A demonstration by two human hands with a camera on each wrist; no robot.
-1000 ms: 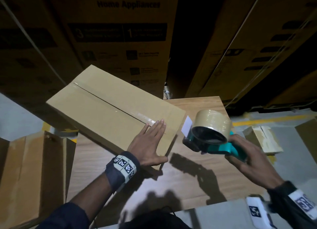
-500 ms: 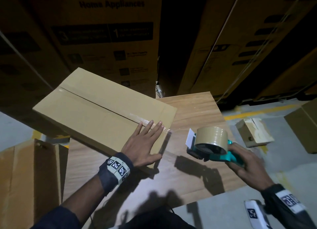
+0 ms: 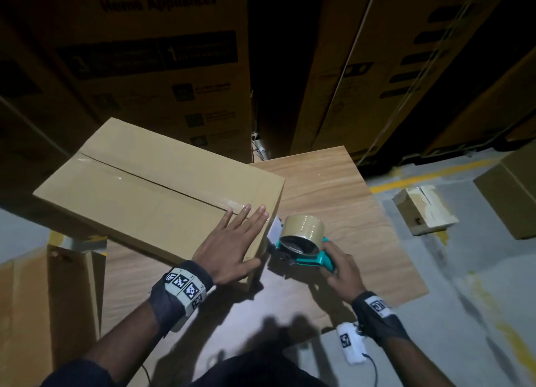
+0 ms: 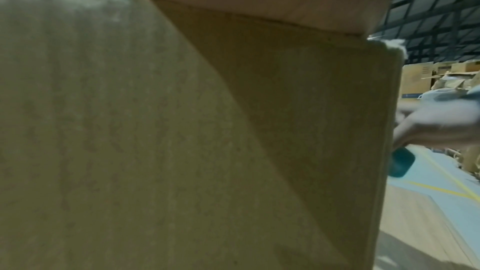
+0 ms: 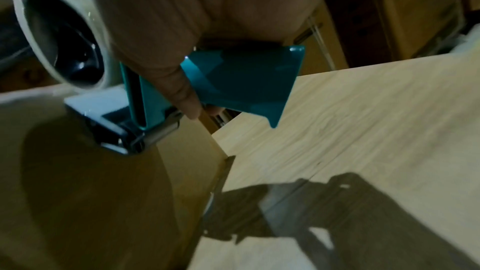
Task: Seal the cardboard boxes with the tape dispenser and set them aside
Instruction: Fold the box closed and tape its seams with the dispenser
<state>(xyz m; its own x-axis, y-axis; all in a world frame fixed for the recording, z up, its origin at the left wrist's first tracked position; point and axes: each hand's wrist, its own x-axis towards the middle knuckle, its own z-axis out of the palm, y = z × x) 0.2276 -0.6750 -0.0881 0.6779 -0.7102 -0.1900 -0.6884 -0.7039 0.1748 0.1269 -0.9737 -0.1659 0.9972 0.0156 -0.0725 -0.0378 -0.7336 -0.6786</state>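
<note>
Cardboard box (image 3: pixel 150 195), one in number, is found lying flat on the wooden tabletop (image 3: pixel 333 201), overhanging its far left edge, with a strip of clear tape seen along the centre seam. One tape dispenser (image 3: pixel 301 247), teal-framed and loaded with one roll of tan tape, is held just beside the box's near right corner; in the right wrist view its roller end appears to be against the box's side face. The right hand (image 3: pixel 340 267) is closed around the dispenser handle. The left hand (image 3: pixel 232 250) is laid flat on the box top at that same corner, fingers straight and spread, thumb over the edge. One small taped box (image 3: pixel 423 209) and one larger box (image 3: pixel 510 195) are noted on the floor to the right, and one opened carton (image 3: pixel 43 314) at lower left. Tall printed cartons (image 3: pixel 162 67) are stacked behind; their count cannot be determined. Compared with half a second ago, the dispenser has been brought from a position apart, over the open tabletop, down close to the box corner, while the left hand has been kept pressed on the same corner.
</note>
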